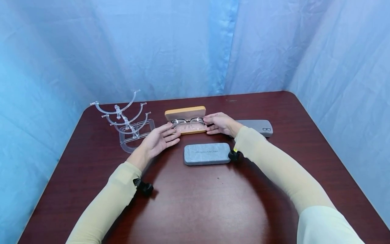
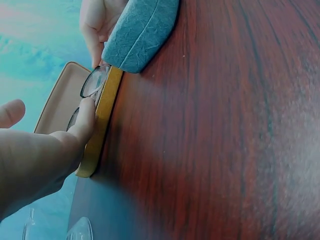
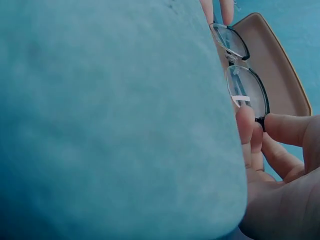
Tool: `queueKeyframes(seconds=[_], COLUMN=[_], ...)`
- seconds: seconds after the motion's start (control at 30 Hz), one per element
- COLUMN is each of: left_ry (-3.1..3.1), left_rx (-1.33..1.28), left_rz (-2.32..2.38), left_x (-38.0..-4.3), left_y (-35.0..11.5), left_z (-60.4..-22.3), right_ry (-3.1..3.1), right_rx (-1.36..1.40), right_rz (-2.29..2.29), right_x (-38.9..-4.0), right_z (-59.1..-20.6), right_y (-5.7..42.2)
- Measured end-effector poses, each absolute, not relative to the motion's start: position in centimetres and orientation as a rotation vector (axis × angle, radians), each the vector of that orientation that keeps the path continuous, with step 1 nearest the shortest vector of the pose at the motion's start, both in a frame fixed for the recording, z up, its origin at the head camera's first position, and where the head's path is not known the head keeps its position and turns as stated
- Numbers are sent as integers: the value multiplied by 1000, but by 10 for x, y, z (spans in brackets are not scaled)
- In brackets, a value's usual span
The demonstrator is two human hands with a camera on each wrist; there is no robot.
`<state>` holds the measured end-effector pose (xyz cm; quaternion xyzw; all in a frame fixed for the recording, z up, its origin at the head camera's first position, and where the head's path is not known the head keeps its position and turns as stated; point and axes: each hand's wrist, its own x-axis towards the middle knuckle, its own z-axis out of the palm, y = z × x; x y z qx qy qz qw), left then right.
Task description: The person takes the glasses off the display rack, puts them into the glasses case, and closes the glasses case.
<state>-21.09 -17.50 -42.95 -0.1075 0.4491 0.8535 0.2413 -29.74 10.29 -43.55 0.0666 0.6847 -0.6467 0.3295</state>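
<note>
A pair of half-rim eyeglasses (image 1: pixel 188 121), dark along the top, is held level at an opened yellow case (image 1: pixel 185 110) with a pale lining. The right hand (image 1: pixel 223 123) pinches the right end of the frame near the hinge, as the right wrist view shows, thumb on one side and fingertips (image 3: pixel 245 120) on the other. At the opposite end, the left hand (image 1: pixel 154 141) holds the frame by its fingertips, its other fingers loosely extended in front of the case. The folded temples show behind the lenses.
A closed blue-grey glasses case (image 1: pixel 207 154) lies in front of the yellow one, between the forearms. Behind the right wrist is a grey case (image 1: pixel 257 126) with a glasses print. A clear multi-tier eyeglass stand (image 1: pixel 128 127) rises at the left. Blue curtains (image 1: pixel 170 51) border the table.
</note>
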Motion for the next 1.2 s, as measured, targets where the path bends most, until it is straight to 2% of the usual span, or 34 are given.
queueKeyframes(seconds=[0.77, 1.2], left_ry=[1359, 1402], left_rx=[-268, -263], left_rz=[2213, 2203], left_x=[-210, -213], left_y=[-179, -180], left_z=[-426, -428], right_ry=[1853, 1800], right_rx=[124, 79], right_rz=[-1462, -1527], right_x=[-305, -306], right_z=[-412, -411], right_y=[110, 109])
